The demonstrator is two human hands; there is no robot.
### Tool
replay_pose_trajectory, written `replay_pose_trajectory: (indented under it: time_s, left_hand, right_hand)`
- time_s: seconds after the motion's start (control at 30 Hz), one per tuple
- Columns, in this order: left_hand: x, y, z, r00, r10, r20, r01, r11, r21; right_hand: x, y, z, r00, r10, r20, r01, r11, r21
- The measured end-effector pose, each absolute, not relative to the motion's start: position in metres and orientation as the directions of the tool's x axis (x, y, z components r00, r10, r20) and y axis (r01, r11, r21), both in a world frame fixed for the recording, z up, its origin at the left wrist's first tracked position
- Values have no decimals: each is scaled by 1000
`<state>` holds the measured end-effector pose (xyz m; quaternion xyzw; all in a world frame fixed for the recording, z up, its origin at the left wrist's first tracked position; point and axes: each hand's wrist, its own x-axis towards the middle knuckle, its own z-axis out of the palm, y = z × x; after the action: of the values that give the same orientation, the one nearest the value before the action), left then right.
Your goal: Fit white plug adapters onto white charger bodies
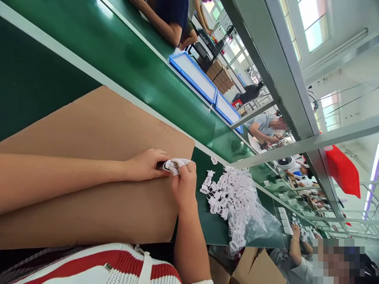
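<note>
My left hand is closed around a small white plastic piece with a dark edge, mostly hidden by the fingers. From the other side my right hand, with white coverings on some fingertips, pinches at the same piece. Both hands are over a flat brown cardboard sheet. Just beyond my right hand, many white plastic plug parts with prongs lie heaped, partly spilling from a clear plastic bag.
A green conveyor belt runs past the cardboard behind a pale rail. Blue-framed trays stand on its far side. A metal post crosses at the right. An open carton is below the table edge. Several people sit along the line.
</note>
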<state>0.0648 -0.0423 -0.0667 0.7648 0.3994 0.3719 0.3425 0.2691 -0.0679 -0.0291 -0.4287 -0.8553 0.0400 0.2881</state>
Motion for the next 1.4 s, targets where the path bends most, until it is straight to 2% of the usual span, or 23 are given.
replay_pose_trajectory:
  time_s: [0.3,0.5,0.67,0.9,1.07,1.17,1.27,1.33,1.4]
  left_hand:
    - [65,-41,-69,415,860,295,346,-450,824]
    - [66,-42,-67,393,864,314,360,-459,812]
    - [66,-42,-69,389,857,337,330,-471,818]
    - [65,-42,-67,397,865,306,358,-453,816]
    - [66,-43,-68,380,877,294,343,-429,836]
    - [66,-44,-67,375,877,300,338,-431,837]
    - [66,-44,-65,367,891,268,360,-402,842]
    - [67,-44,-62,360,901,241,378,-377,845]
    - [68,-45,-58,359,909,214,398,-356,845]
  right_hand:
    - [268,-66,-24,-543,729,417,716,661,-224]
    - [270,-67,-24,-486,720,495,742,640,-202]
    - [265,-66,-24,-535,757,374,760,625,-179]
    - [263,-61,-11,-544,788,287,785,599,-157]
    - [257,-63,-5,-513,827,230,841,537,-57]
    - [253,-64,-3,-463,868,179,877,478,-54]
    - [251,-64,-4,-365,918,154,907,388,-162]
    - [252,-63,-6,-310,940,146,861,342,-376]
    - [257,-58,-10,-247,957,149,735,286,-615]
